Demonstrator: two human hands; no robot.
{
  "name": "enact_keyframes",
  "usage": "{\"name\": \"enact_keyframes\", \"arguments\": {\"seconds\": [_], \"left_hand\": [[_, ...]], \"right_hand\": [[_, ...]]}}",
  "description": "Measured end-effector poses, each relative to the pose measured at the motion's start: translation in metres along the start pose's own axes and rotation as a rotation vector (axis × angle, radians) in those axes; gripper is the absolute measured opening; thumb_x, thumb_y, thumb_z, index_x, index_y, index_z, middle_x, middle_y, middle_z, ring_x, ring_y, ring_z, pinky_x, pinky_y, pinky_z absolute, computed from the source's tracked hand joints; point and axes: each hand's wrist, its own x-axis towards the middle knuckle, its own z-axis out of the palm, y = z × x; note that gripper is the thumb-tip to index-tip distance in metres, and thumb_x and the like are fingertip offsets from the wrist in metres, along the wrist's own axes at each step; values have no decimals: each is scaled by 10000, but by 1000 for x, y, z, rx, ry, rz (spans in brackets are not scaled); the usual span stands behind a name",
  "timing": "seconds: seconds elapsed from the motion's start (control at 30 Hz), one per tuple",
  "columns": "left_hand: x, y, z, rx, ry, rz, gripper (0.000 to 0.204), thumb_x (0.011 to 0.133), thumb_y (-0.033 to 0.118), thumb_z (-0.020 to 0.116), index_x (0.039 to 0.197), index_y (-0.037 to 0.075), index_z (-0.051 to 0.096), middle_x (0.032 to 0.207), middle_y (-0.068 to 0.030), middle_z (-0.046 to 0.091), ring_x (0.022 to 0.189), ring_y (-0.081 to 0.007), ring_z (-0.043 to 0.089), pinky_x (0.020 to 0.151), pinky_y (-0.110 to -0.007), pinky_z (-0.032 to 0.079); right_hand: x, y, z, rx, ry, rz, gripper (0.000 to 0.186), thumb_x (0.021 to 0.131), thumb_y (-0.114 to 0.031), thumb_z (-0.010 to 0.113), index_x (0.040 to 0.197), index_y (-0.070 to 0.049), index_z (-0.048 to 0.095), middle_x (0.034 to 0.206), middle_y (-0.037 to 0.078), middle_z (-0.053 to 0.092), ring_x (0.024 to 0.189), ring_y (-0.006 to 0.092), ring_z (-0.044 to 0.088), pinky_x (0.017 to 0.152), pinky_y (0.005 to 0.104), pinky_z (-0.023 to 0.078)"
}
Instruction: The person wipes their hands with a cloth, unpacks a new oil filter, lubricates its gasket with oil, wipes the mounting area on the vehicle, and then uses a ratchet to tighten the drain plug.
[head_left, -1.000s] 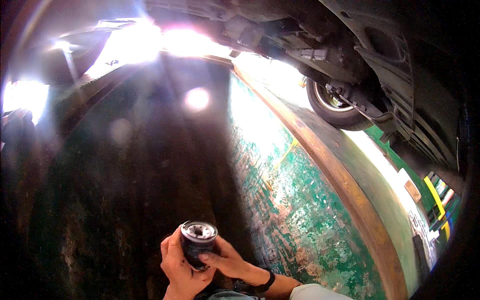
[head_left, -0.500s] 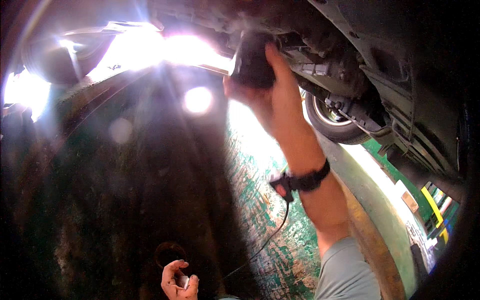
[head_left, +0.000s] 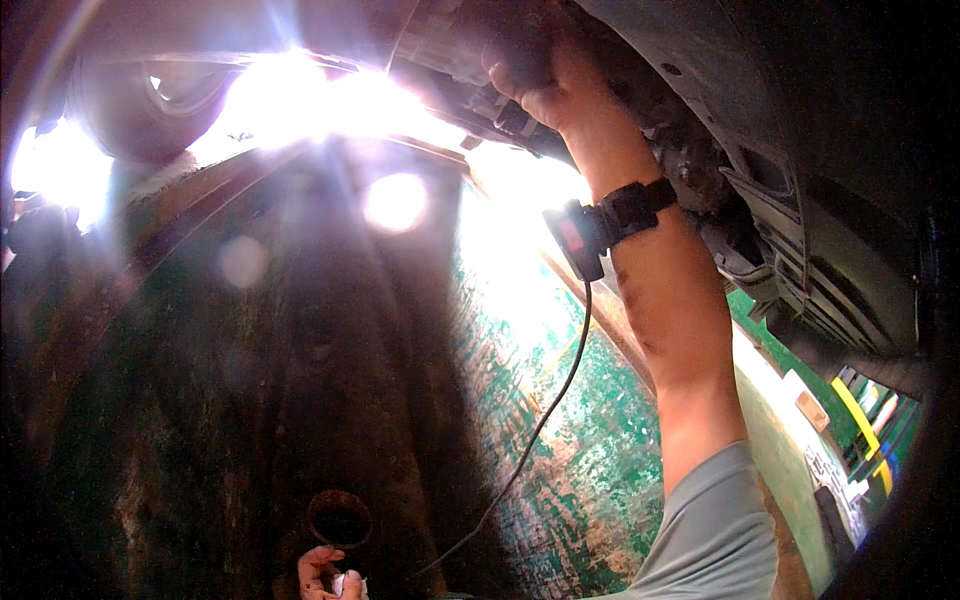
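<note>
My right hand (head_left: 560, 88) is raised against the dark underside of a vehicle (head_left: 680, 85). Its fingers are wrapped round a black, can-shaped oil filter (head_left: 526, 52), now mostly lost in shadow among the parts overhead. A black strap with a small box (head_left: 578, 240) sits on my right wrist, and a cable (head_left: 545, 420) hangs from it. Low in the picture, my left hand (head_left: 318, 575) is partly cut off by the edge. Its curled fingers close on a small white thing (head_left: 350, 584), too little of which shows to name.
Behind my left hand a rusty round opening (head_left: 340, 518) shows in the worn green wall (head_left: 560, 440). Bright light glares at the upper left, beside a wheel (head_left: 150, 110). Black underbody panels (head_left: 830, 240) hang at the right, with a yellow bar (head_left: 858, 415) beyond them.
My right hand has moved up and to the right with the oil filter, deeper among the underside parts. My left hand has shifted slightly down and left.
</note>
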Motion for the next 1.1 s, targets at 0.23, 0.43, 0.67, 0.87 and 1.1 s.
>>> {"name": "enact_keyframes", "arguments": {"seconds": [0.23, 0.43, 0.67, 0.87, 1.1], "left_hand": [[-4, 11, 0, 8, -28, -32, 402, 845, -25, 623, 1229, 86, 572, 1079, -31, 636, 686, -59, 513, 544, -200, 413], [-12, 16, -6, -21, -39, -65, 416, 841, -52, 610, 1230, 91, 570, 1083, -35, 637, 675, -58, 512, 538, -198, 417], [-19, 10, -12, -46, -54, -92, 408, 841, -55, 608, 1217, 100, 570, 1073, -29, 634, 615, -53, 491, 495, -191, 389], [-26, 14, -20, 35, -55, -60, 399, 841, -53, 608, 1206, 104, 577, 1060, -21, 634, 616, -50, 490, 493, -192, 388], [-27, 20, -30, 79, -93, -107, 397, 835, -45, 613, 1204, 98, 579, 1056, -24, 635, 639, -50, 499, 505, -192, 398]], "right_hand": [[7, 13, 5, 97, 7, -53, 374, 1008, -316, 536, 1239, -22, 545, 1163, 145, 598, 1035, 290, 602, 883, 392, 549], [6, 11, 2, 145, 26, -100, 379, 1017, -290, 523, 1280, -17, 523, 1242, 157, 575, 1123, 307, 577, 943, 400, 533], [8, 11, 3, 184, 34, -127, 389, 1029, -260, 508, 1328, -11, 497, 1333, 171, 547, 1224, 326, 547, 1013, 408, 514], [2, 19, -3, 246, 51, -214, 385, 1034, -251, 501, 1327, 0, 492, 1374, 169, 537, 1245, 324, 549, 1028, 402, 520], [10, 25, -13, 348, 64, -263, 339, 1040, -233, 471, 1275, 6, 520, 1372, 136, 550, 1205, 269, 564, 989, 364, 531]]}}
